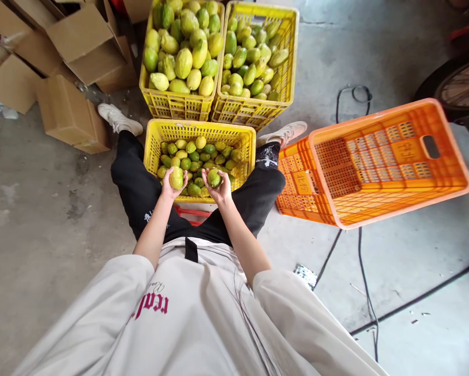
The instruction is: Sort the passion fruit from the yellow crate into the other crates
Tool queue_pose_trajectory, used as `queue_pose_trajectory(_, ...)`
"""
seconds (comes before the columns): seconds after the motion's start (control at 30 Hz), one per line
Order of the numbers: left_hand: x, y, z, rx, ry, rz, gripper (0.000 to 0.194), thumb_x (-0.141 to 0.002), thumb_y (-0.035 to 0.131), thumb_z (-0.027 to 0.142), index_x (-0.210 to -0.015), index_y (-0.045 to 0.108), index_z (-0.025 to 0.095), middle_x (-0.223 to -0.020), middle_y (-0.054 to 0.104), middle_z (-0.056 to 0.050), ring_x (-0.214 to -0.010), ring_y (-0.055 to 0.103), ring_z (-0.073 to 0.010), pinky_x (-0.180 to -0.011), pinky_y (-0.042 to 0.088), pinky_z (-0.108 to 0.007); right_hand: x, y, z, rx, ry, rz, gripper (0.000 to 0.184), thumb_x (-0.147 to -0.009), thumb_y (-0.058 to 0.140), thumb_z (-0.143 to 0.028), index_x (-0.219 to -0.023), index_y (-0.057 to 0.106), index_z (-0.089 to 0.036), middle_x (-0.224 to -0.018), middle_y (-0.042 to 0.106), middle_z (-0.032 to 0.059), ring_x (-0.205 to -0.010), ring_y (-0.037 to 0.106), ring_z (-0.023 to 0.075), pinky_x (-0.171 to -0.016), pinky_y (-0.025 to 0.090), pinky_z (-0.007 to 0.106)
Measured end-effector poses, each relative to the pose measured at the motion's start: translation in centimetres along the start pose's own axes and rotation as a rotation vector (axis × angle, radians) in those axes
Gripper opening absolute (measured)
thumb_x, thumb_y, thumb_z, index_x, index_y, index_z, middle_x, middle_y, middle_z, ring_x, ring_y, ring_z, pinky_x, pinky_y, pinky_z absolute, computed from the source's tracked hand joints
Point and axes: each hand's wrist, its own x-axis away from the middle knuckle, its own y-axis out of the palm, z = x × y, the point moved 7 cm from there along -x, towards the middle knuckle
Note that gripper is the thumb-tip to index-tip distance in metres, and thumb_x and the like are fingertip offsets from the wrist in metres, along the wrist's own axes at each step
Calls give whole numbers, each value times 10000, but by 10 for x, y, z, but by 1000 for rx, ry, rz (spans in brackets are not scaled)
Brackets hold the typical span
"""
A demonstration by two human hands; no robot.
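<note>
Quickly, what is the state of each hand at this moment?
Left hand: holding a yellowish fruit.
Right hand: holding a green fruit.

Two held fruits (176,178), two shoes (117,118), apparently four crates (199,126)

"real" (152,304) on shirt (203,313), characters (404,150) on crate (383,201)
</note>
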Motion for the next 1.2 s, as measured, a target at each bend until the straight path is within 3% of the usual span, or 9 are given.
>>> queue_pose_trajectory(0.1, 2, 4, -1, -35, -41, -39, 365, -1072, 488, 487, -1001, 680, 185, -722, 646, -23, -489, 557, -91, -439, 443, -169, 6, 8, 2, -34, 66, -66, 116, -932, 596, -190, -1029, 638, -239, -947, 772, 32, -815, 750, 147, -642, 647, 212)
queue_pose_trajectory(0.23, 3, 5, -2, -14, -57, -42, 457, -1088, 411, 528, -955, 667, 174, -697, 611, -27, -473, 527, -87, -406, 405, -158, 9, 14, 4, -1, 60, -105, 150, -931, 559, -182, -1042, 639, -243, -885, 746, 14, -694, 681, 120, -550, 562, 153)
queue_pose_trajectory(0.4, 1, 3, 1, 12, 25, -35, 465, -1064, 394, 511, -1068, 696, 157, -818, 707, -87, -646, 675, -154, -556, 565, -228, 14, 22, 4, 29, 12, -187, 160, -952, 586, -322, -1074, 653, -242, -962, 772, 36, -872, 742, 192, -727, 668, 323)
queue_pose_trajectory(0.57, -2, 3, 4, 80, 113, -22, 349, -1049, 454, 348, -1256, 680, 179, -889, 758, -82, -840, 754, -211, -816, 665, -363, 17, 27, 0, 11, -11, -221, 271, -915, 535, -234, -1142, 680, -264, -1023, 788, 31, -1029, 761, 216, -916, 671, 471)
queue_pose_trajectory(0.67, 0, 4, 2, 74, 67, -33, 375, -1070, 474, 440, -1261, 676, 189, -833, 727, -65, -768, 733, -192, -732, 664, -309, 17, 27, -3, 22, -6, -217, 228, -973, 547, -287, -1151, 684, -246, -1024, 783, 43, -1008, 763, 200, -890, 678, 413)
queue_pose_trajectory(0.8, 5, 8, 1, 23, 7, -74, 415, -1092, 449, 511, -1163, 687, 178, -824, 688, -62, -670, 682, -136, -516, 544, -169, 16, 22, -7, -9, 15, -208, 247, -1006, 560, -401, -1139, 694, -241, -941, 746, 19, -846, 729, 148, -742, 667, 272)
queue_pose_trajectory(0.93, 7, 12, -2, -29, -20, -92, 440, -1121, 391, 490, -1147, 703, 182, -827, 682, -57, -580, 604, -107, -428, 428, -149, 14, 15, -5, -32, 79, -175, 172, -984, 562, -338, -1036, 688, -232, -916, 717, 19, -694, 653, 96, -471, 468, 103)
queue_pose_trajectory(1.03, 7, 14, -5, -91, -42, -108, 463, -1112, 402, 503, -1213, 717, 178, -807, 691, -61, -544, 583, -119, -409, 401, -175, 12, 15, -3, -20, 71, -155, 106, -963, 590, -310, -970, 665, -235, -897, 712, 14, -668, 634, 97, -437, 413, 103)
queue_pose_trajectory(1.2, 5, 15, -7, -63, -24, -126, 556, -1117, 273, 423, -1347, 687, 133, -940, 776, -131, -770, 760, -216, -602, 592, -276, 8, 11, -6, 9, -23, -96, 150, -982, 563, -360, -982, 666, -251, -938, 756, 23, -826, 717, 160, -589, 569, 198)
